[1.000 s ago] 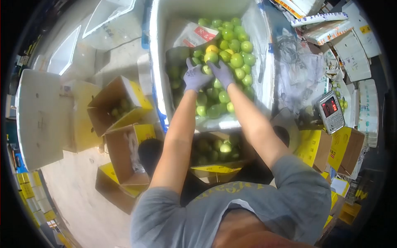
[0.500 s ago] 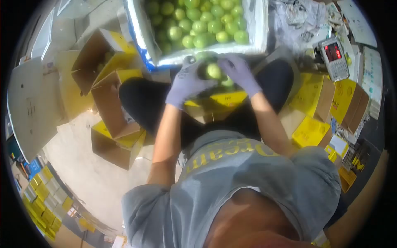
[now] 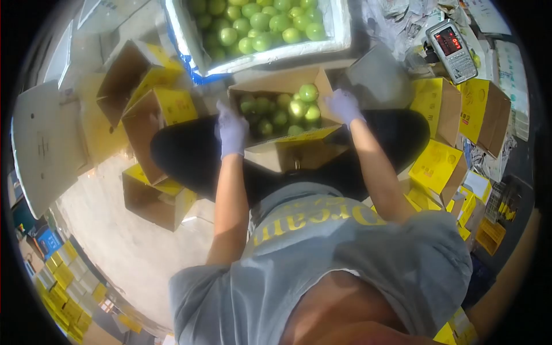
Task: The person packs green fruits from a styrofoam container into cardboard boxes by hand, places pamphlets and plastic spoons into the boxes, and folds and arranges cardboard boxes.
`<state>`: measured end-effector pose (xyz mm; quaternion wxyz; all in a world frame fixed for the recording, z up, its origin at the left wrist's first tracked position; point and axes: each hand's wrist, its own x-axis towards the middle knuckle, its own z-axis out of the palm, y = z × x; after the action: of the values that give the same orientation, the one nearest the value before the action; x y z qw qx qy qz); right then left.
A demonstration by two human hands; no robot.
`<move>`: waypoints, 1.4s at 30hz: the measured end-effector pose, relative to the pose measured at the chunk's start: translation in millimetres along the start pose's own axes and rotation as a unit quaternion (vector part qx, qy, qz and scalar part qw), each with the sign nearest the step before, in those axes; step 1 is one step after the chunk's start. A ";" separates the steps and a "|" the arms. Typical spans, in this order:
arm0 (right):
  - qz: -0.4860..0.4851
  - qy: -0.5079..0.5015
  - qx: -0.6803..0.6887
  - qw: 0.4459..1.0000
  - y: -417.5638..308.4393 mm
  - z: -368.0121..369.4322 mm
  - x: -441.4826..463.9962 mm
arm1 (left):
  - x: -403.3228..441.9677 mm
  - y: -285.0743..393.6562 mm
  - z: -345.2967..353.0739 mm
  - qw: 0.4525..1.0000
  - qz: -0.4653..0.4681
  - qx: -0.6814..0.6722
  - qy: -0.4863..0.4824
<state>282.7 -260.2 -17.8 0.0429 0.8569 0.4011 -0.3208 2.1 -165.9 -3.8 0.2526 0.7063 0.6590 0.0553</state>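
An open cardboard box (image 3: 286,154) with yellow flaps stands between the person's legs and holds several green fruits (image 3: 280,117). At its left side is my left hand (image 3: 231,130), in a pale purple glove, its fingers closed on the box's edge. My right hand (image 3: 344,107), gloved the same way, is at the box's right side; its fingers are partly hidden against the edge. Beyond the box, a white foam crate (image 3: 276,56) holds many more green fruits (image 3: 259,26).
Open cardboard boxes (image 3: 150,201) stand to the left, beside a large white foam panel (image 3: 43,146). On the right are yellow boxes (image 3: 438,167) and a device with a red display (image 3: 453,52). Crumpled plastic (image 3: 386,26) lies beyond the right knee.
My hands have moved down from the foam crate to the cardboard box, then apart to its two sides. The fruits they held half a second ago are no longer in them.
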 end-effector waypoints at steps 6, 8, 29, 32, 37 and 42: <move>-0.045 0.127 -0.025 0.991 22.9 -43.4 -59.3 | -21.2 7.2 -19.1 0.995 0.102 0.004 0.001; -0.067 0.212 0.002 0.975 53.9 -78.9 -75.7 | -32.5 49.8 -32.0 0.987 0.158 -0.026 0.014; -0.270 0.250 -0.048 0.929 -78.9 -121.7 75.2 | 170.9 171.2 43.8 0.985 0.132 0.112 -0.010; -0.160 0.195 -0.348 0.903 -119.4 -69.2 152.1 | 191.6 159.4 48.2 0.975 0.182 0.126 0.004; -0.167 0.162 -0.218 0.948 -110.2 -92.4 137.8 | 204.2 158.8 26.2 0.971 0.216 0.071 -0.071; -0.202 0.164 0.130 0.957 -97.6 -119.5 101.9 | 179.1 168.6 -1.5 0.960 0.112 -0.253 -0.039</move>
<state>322.6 -87.6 35.1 -0.2007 0.7973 0.5221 -0.2267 176.2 5.6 24.3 0.4407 0.6903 0.5297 0.2210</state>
